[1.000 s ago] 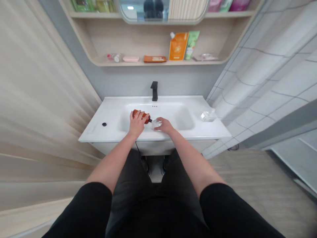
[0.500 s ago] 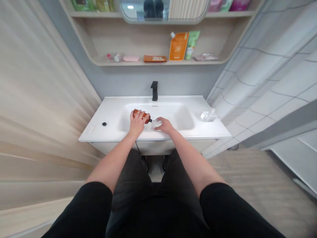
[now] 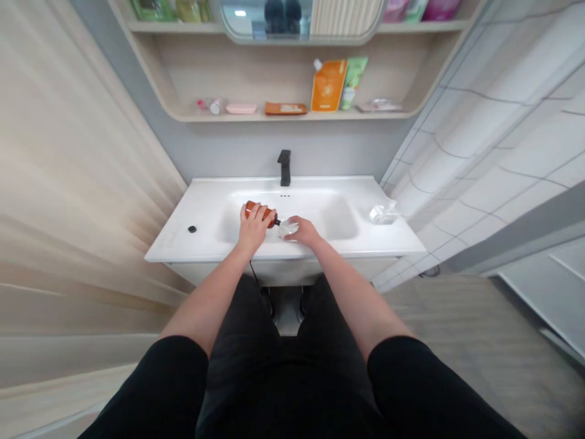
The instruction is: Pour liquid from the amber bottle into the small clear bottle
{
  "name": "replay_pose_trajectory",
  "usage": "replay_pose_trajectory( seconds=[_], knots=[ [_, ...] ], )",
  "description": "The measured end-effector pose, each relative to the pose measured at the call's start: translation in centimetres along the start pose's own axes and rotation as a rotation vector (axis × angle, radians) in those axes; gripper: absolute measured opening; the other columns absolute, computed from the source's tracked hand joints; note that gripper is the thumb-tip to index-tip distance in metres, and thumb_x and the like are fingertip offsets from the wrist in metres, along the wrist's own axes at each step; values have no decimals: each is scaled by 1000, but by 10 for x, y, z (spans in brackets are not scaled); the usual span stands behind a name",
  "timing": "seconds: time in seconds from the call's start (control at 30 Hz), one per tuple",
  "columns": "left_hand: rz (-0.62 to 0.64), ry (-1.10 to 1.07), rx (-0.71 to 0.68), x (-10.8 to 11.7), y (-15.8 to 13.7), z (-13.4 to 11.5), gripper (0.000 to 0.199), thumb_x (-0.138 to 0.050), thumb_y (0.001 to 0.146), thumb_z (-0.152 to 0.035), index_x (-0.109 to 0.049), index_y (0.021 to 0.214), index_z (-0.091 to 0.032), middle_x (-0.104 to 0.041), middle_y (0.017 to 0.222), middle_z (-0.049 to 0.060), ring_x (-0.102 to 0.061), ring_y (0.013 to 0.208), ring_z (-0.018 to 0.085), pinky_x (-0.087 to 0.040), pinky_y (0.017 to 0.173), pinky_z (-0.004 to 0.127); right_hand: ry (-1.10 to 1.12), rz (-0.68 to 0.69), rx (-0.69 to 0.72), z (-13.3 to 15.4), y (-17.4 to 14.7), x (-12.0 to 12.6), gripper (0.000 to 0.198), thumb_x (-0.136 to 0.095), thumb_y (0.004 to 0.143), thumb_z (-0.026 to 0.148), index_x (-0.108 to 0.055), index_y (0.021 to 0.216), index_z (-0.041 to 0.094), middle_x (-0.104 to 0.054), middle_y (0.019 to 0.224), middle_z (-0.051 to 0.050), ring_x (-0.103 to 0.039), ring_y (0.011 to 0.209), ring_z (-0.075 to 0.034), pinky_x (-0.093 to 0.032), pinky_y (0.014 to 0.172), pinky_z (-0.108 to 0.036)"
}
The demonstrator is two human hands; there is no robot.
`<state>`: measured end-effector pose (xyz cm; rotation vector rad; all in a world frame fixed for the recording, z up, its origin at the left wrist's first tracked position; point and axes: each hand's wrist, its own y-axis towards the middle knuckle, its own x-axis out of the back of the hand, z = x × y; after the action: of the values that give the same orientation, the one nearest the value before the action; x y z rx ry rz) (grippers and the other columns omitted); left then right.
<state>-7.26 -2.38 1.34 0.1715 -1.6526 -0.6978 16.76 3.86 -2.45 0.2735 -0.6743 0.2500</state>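
Note:
Over the white sink basin [image 3: 337,213], my left hand [image 3: 254,228] is wrapped round an amber bottle [image 3: 250,208]. The bottle lies tilted on its side, its dark neck pointing right. Close to the neck is a clear, see-through container [image 3: 287,228], which my right hand [image 3: 303,231] grips from the right. The bottle's neck meets or nearly meets the container's opening; I cannot tell whether they touch. Whether liquid flows between them is too small to make out.
A black faucet [image 3: 284,167] stands behind the basin. On the counter are a small black cap-like piece [image 3: 192,229] at left and a clear container [image 3: 382,213] at right. The shelf [image 3: 205,117] above holds an orange pouch [image 3: 328,85], a green tube [image 3: 353,83] and an orange packet [image 3: 286,108].
Almost nothing differs. Both hands keep their holds on the bottle and the clear container in the same place; the view has shifted very slightly.

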Motion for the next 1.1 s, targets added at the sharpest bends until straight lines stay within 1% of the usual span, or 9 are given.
replay_pose_trajectory(
  seconds=[0.23,0.43,0.6,0.77,0.97,1.1],
  knots=[
    [-31,68,-24,-2,-1,1,59,-47,105,-11,-65,157,-33,-64,162,13,-46,162,35,-18,139,72,2,-12,11,-1,1,-1,67,-105,59,35,-76,118,25,-82,119,-5,-77,111,-30,-58,106,-43],
    [-23,30,-22,0,-1,0,61,-49,103,-10,-64,158,-34,-62,164,14,-44,164,35,-14,139,72,2,-8,39,-2,0,-1,67,-104,61,37,-75,120,24,-82,120,-6,-77,112,-30,-58,105,-41],
    [-12,14,-28,2,0,1,60,-50,104,-11,-65,157,-36,-62,165,13,-44,165,35,-15,139,73,-2,-11,54,0,-2,0,68,-105,62,37,-75,122,23,-82,125,-8,-77,116,-31,-57,108,-42],
    [-10,44,-57,7,5,1,60,-50,104,-10,-66,156,-36,-63,164,12,-46,163,35,-16,139,72,20,-42,33,2,-3,1,68,-105,60,33,-77,121,23,-82,127,-8,-77,120,-32,-57,111,-44],
    [-27,26,-90,13,16,1,57,-53,104,-12,-68,153,-35,-64,163,12,-47,162,35,-15,139,72,99,-69,22,4,-4,3,70,-105,61,33,-78,124,21,-82,127,-8,-77,119,-33,-57,111,-44],
    [-45,51,-126,17,22,3,55,-52,105,-12,-69,153,-34,-65,161,13,-49,160,35,-18,138,72,121,-94,36,4,-4,2,71,-106,60,36,-78,124,22,-82,128,-10,-77,121,-34,-56,113,-45]
  ],
)
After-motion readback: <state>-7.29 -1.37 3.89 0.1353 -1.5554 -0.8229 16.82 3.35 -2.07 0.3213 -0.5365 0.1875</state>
